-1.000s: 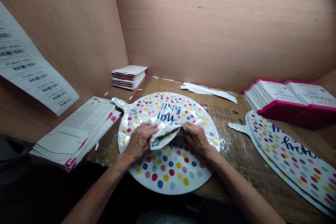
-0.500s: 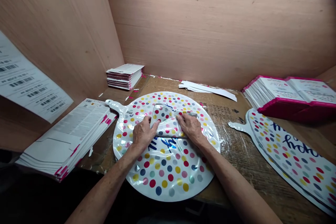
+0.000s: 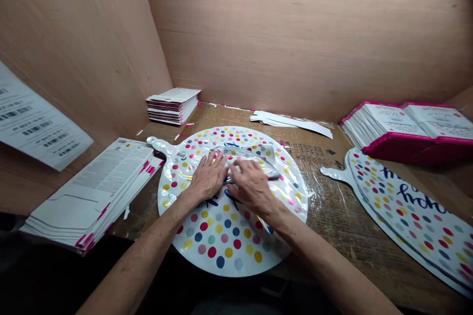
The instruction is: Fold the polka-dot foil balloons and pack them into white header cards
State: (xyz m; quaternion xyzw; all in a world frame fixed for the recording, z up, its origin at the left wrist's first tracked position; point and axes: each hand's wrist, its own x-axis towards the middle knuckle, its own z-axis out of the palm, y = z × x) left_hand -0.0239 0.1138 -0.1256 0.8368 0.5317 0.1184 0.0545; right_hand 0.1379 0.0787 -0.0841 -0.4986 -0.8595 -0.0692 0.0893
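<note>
A round, flat foil balloon (image 3: 229, 241) with coloured dots on white lies in front of me, its tail toward the left. On top of it rests a folded dotted foil balloon (image 3: 264, 153), with much of it hidden under my hands. My left hand (image 3: 210, 174) lies flat on the folded foil, fingers stretched out. Beside it, my right hand (image 3: 253, 184) presses on the foil with bent fingers, thumb apart from them; nothing shows in its grasp.
Printed card sleeves (image 3: 88, 192) are stacked at left, with a smaller stack (image 3: 173, 106) behind. White paper strips (image 3: 291, 123) lie at the back. More dotted balloons (image 3: 410, 216) and a pink-edged box of cards (image 3: 406, 128) are at right. Barcode labels (image 3: 40, 123) hang on the left wooden wall.
Both hands have let go of the folded foil's edges. The left now lies flat on it; the right has moved left, close to the left hand. The folded foil lies flatter.
</note>
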